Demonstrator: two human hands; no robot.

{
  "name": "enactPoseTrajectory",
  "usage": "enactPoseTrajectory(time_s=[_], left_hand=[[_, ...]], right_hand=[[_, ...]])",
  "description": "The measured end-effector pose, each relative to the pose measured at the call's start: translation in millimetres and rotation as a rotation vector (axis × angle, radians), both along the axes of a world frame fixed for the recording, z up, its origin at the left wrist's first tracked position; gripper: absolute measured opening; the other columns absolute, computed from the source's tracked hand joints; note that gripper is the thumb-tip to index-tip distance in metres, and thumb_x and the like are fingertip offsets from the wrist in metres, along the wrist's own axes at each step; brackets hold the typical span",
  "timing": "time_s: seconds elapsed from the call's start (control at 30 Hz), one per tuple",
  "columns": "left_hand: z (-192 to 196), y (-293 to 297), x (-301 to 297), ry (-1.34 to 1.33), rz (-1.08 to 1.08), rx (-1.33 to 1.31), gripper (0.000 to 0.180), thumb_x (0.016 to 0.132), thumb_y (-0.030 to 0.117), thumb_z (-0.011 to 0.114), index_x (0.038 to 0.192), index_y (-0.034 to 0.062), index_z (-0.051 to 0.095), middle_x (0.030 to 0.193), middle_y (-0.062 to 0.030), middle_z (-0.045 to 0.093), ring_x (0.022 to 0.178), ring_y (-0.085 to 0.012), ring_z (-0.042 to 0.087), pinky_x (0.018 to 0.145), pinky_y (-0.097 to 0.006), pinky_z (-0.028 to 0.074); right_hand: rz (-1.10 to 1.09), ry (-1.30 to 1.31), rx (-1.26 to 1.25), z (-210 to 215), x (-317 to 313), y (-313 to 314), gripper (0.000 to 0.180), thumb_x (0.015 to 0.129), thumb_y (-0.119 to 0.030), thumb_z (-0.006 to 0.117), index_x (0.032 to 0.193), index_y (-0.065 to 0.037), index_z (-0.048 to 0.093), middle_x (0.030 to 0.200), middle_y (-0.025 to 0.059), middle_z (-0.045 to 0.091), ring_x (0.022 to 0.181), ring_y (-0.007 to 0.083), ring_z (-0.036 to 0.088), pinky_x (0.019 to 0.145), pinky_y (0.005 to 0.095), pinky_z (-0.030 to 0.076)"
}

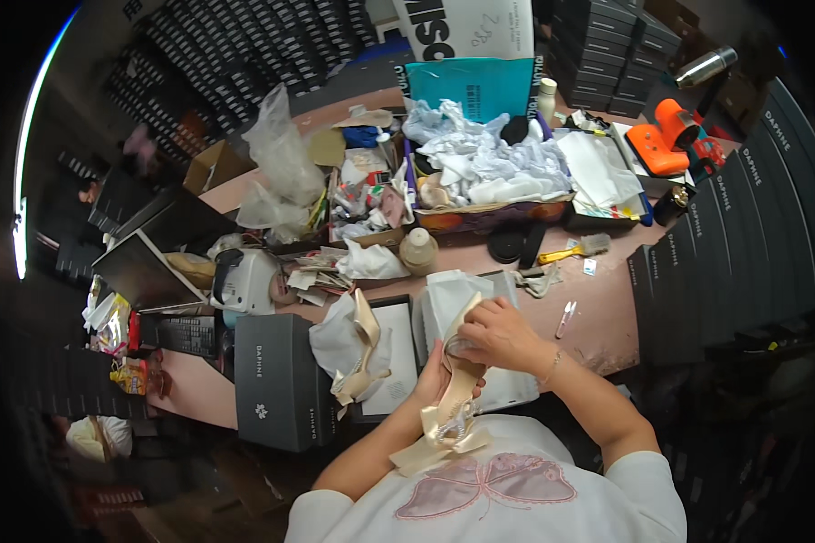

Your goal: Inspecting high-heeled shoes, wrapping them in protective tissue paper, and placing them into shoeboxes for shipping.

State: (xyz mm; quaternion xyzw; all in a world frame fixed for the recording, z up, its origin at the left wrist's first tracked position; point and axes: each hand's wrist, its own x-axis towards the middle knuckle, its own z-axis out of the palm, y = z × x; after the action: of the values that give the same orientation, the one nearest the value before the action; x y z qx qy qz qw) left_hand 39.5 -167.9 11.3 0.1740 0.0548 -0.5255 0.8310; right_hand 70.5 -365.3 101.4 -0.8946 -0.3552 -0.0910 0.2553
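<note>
A cream high-heeled shoe (460,384) with a large bow is in front of my chest, its bow end toward me. My left hand (432,378) is wrapped around its middle from the left side. My right hand (501,337) is closed at the shoe's far part, with bent fingers pressed to it; the fingertips are partly hidden. To the left, the matching cream shoe (364,337) lies on white tissue paper (331,342) over an open shoe box (397,339). Beyond my hands is a stack of white translucent sheets (437,294).
A dark grey box lid (281,385) stands left of the open box. Farther back are a carton of crumpled paper (493,215), a beige bottle (418,251) and a yellow-handled brush (575,249). A small cutter (566,319) lies on the right. Stacked dark boxes (733,244) line the right side.
</note>
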Motion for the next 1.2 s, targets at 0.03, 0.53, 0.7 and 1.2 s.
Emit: enactPoseTrajectory(time_s=[0.03,0.53,0.7,1.2], left_hand=[[-2.7,2.3,-3.8,-0.027,0.108,-0.067,0.076,0.092,0.068,0.02,0.134,0.0079,0.041,0.116,-0.0219,0.056,0.077,-0.0286,0.065,0.064,-0.035,0.057],[6.3,12.8,-42.4,0.258,0.496,0.452,0.073,0.093,0.066,0.02,0.123,0.0048,0.047,0.102,-0.0137,0.057,0.087,-0.0297,0.06,0.077,-0.045,0.051],[9.0,3.6,-42.1,0.2,0.471,0.313,0.07,0.095,0.063,0.019,0.125,0.0058,0.045,0.107,-0.0141,0.057,0.09,-0.028,0.06,0.082,-0.042,0.051],[19.6,-15.5,-51.8,0.186,0.527,0.549,0.068,0.093,0.066,0.027,0.133,0.0128,0.042,0.124,-0.0085,0.052,0.111,-0.025,0.052,0.094,-0.043,0.043]], right_hand=[[-0.031,0.006,-0.003,-6.0,-8.8,6.8,0.024,0.07,-0.027,0.07,0.087,-0.011,0.062,0.081,0.0018,0.057,0.08,0.0218,0.056,0.072,0.0342,0.04],[-0.47,0.157,-0.082,-113.1,4.6,-4.6,0.014,0.074,-0.016,0.067,0.082,-0.006,0.061,0.08,0.0098,0.059,0.078,0.029,0.059,0.067,0.0415,0.045],[-0.089,0.104,0.052,-77.8,-15.3,60.7,0.015,0.07,-0.016,0.068,0.077,-0.01,0.056,0.076,0.0061,0.055,0.077,0.027,0.056,0.065,0.0377,0.042],[0.081,0.056,-0.233,-80.7,-33.3,59.4,0.01,0.074,-0.019,0.062,0.078,-0.009,0.06,0.075,0.0059,0.062,0.067,0.0234,0.062,0.063,0.0364,0.046]])
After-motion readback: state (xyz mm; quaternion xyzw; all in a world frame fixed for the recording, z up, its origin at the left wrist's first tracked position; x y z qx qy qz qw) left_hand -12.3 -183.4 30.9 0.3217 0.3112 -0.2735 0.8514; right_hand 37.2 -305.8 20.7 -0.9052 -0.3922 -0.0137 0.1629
